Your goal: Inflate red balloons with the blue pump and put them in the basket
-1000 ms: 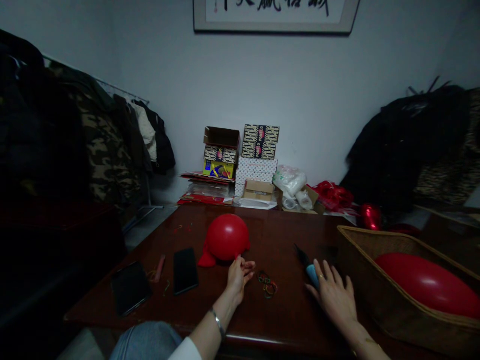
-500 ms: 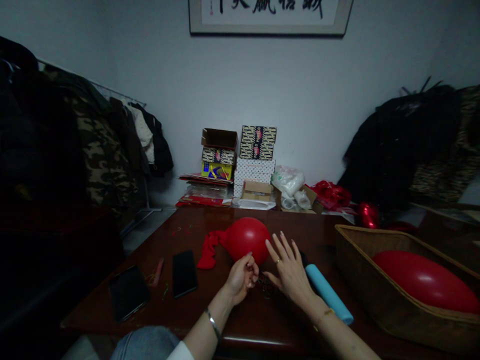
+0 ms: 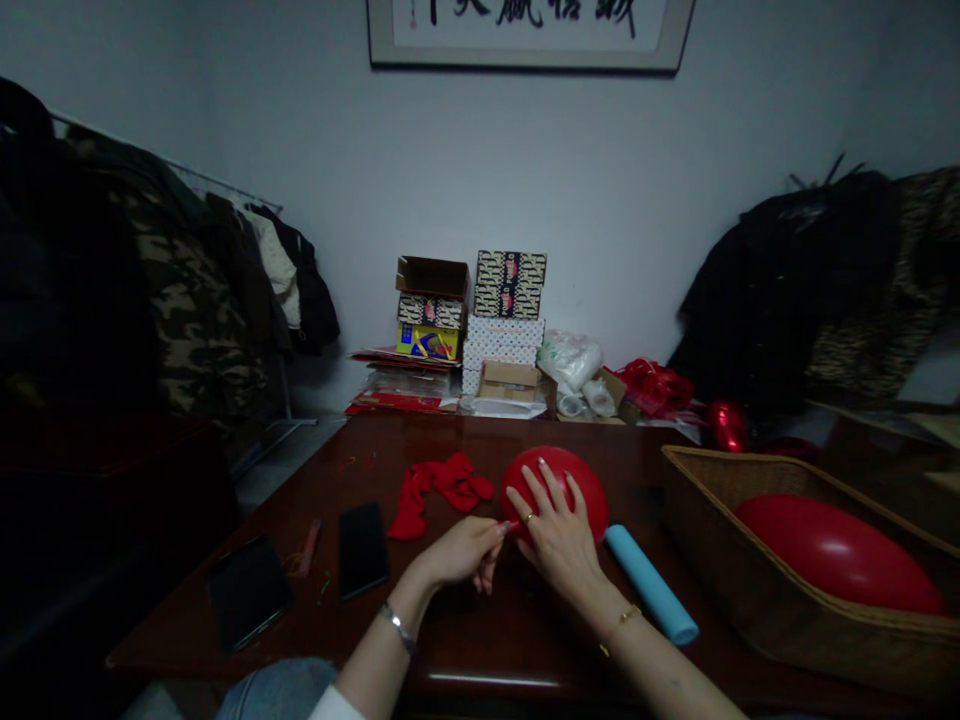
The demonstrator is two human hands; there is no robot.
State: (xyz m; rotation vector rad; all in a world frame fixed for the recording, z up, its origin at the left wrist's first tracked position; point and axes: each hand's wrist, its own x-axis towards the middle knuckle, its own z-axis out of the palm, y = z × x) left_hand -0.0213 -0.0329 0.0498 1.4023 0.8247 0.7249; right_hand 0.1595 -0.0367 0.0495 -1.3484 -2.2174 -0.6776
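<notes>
The red balloon (image 3: 595, 490) lies under spread right fingers (image 3: 553, 488), its neck (image 3: 515, 526) pinched in left fingers (image 3: 493, 533).

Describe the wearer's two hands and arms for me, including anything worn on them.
Both hands are ungloved. The left hand has a silver bangle at the wrist, with the edge of a white sleeve lower down. The right hand wears a gold-coloured ring and a thin gold-coloured bracelet; no sleeve shows on that arm.
</notes>
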